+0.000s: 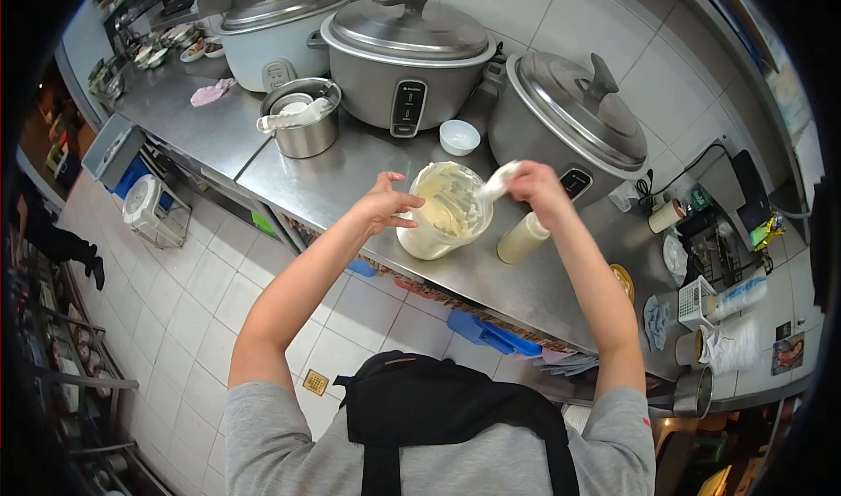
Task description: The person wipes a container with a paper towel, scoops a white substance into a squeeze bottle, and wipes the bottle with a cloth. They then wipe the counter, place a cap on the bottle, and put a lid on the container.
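Note:
A round, see-through plastic tub stands on the steel counter, its inner walls smeared with a thick pale-yellow cream. At its left rim is my left hand, fingers spread and fingertips right at the edge. My right hand is closed round a white, cream-coated piece like a spatula head, held over the tub's right rim; its grip end is hidden in my fingers. Below my right hand stands a bottle filled with pale cream, its top partly covered by the hand. A small white bowl sits behind the tub.
Three big rice cookers, a pale one and two grey ones, line the wall. A steel pot with white utensils stands left. A white basket is at the right; a person's leg shows far left.

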`<action>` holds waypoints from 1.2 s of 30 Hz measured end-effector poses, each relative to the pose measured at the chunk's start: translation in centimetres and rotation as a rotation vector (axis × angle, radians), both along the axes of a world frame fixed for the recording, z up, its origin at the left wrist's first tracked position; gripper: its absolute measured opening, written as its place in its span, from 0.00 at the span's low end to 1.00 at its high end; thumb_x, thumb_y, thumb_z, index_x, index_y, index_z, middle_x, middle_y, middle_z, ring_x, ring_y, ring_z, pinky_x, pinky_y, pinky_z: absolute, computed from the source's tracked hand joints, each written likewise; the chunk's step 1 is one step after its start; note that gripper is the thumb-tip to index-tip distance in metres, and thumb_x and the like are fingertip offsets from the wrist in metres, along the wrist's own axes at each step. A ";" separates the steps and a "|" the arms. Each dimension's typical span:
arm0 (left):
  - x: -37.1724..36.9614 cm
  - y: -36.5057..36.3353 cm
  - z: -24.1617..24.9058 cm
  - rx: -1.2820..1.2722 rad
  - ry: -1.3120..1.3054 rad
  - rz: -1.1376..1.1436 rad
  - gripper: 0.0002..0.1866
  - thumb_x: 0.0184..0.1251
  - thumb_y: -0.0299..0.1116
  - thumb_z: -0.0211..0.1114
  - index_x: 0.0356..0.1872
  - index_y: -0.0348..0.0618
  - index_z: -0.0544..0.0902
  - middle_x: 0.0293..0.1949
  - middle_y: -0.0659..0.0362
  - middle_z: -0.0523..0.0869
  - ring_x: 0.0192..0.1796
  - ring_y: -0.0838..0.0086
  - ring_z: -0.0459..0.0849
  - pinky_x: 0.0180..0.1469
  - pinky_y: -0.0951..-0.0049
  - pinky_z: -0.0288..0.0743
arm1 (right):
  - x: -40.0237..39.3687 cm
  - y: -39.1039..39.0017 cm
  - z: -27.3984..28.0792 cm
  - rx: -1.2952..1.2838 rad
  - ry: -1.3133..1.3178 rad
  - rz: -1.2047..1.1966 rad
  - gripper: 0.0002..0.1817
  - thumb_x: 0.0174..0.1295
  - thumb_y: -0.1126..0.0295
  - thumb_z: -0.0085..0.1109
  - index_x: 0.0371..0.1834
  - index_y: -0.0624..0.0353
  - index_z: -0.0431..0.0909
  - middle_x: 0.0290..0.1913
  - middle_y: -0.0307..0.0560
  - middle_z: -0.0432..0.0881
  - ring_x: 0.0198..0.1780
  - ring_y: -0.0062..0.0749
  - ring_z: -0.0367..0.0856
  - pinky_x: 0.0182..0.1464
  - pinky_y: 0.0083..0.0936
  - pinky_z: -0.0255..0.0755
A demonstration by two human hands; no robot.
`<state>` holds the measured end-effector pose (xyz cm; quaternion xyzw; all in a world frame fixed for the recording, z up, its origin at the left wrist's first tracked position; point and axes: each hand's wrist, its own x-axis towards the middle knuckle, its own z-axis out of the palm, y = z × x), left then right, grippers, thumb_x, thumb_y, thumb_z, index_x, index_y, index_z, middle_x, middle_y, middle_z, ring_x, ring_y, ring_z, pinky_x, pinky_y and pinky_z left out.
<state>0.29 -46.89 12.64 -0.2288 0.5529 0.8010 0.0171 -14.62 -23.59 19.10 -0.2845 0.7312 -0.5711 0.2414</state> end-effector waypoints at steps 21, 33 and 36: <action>-2.9 -4.9 -3.8 -0.023 0.059 -0.144 0.33 0.59 0.31 0.66 0.63 0.49 0.59 0.46 0.57 0.78 0.47 0.71 0.78 0.46 0.61 0.77 | 21.9 26.3 -6.5 -0.512 -0.244 -0.846 0.08 0.55 0.76 0.60 0.38 0.60 0.76 0.33 0.37 0.79 0.29 0.16 0.72 0.33 0.14 0.66; 9.6 23.5 -7.8 -0.540 0.630 -0.230 0.26 0.63 0.34 0.61 0.61 0.43 0.65 0.49 0.58 0.75 0.44 0.75 0.75 0.38 0.78 0.66 | 64.8 33.4 -23.8 -0.728 -0.420 -1.972 0.08 0.49 0.76 0.65 0.26 0.55 0.74 0.24 0.39 0.79 0.20 0.16 0.69 0.22 0.15 0.63; 16.3 34.4 -7.6 -0.420 0.622 -0.592 0.24 0.64 0.33 0.59 0.62 0.48 0.65 0.51 0.59 0.75 0.48 0.76 0.73 0.43 0.76 0.65 | 75.3 31.2 -27.0 -0.792 -0.392 -2.256 0.08 0.47 0.76 0.66 0.26 0.57 0.74 0.23 0.39 0.79 0.19 0.17 0.69 0.21 0.14 0.62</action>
